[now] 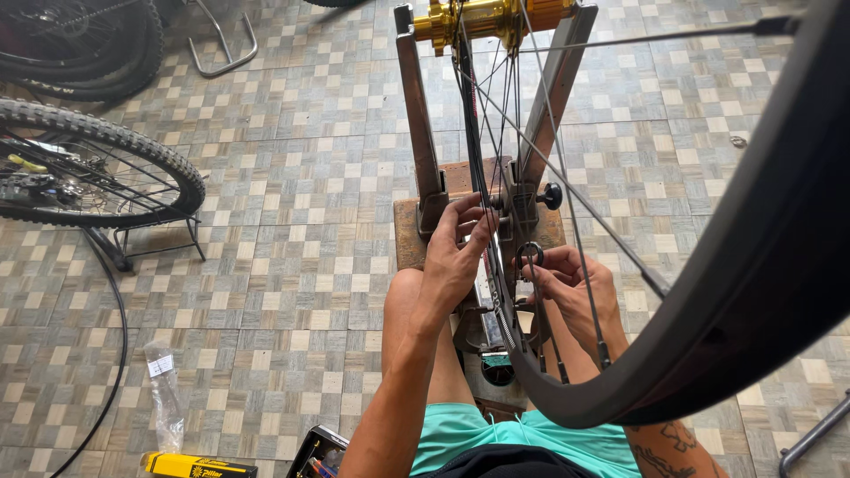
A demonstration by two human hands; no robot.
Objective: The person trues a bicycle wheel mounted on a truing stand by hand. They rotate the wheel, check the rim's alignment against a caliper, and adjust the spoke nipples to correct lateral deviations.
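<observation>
1. We are sitting over a truing stand (pixel 423 133) on the tiled floor (pixel 292 177), with a spoked bicycle wheel (pixel 744 265) mounted in it, its gold hub (pixel 482 18) at the top.
2. Our left hand (pixel 456 257) is reaching in among the spokes (pixel 496 133), fingers curled around one near the stand's base (the exact pinch is hidden).
3. Our right hand (pixel 571 283) is pinching a small ring-shaped spoke wrench (pixel 529 254) against a spoke.
4. We are judging this as spoke tensioning; the next turn calls for a small, steady twist while the left hand is steadying the spoke.
</observation>
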